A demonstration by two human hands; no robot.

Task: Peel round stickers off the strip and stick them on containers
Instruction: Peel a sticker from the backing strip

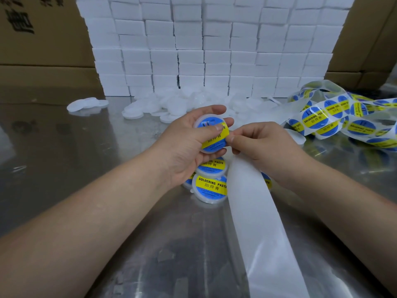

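My left hand [189,138] holds a small round white container [212,134] above the metal table, thumb pressing a blue and yellow round sticker [214,139] onto its lid. My right hand [264,145] touches the sticker's right edge with pinched fingertips and also holds the empty white backing strip [257,222], which trails toward me. The strip with unpeeled stickers [335,119] lies coiled at the right. Labelled containers [211,187] sit on the table below my hands.
A pile of plain white containers [171,104] lies behind my hands, with a few more [86,104] at the left. A wall of white boxes [210,46] stands at the back, flanked by cardboard cartons [38,39]. The tabletop [64,151] is shiny metal.
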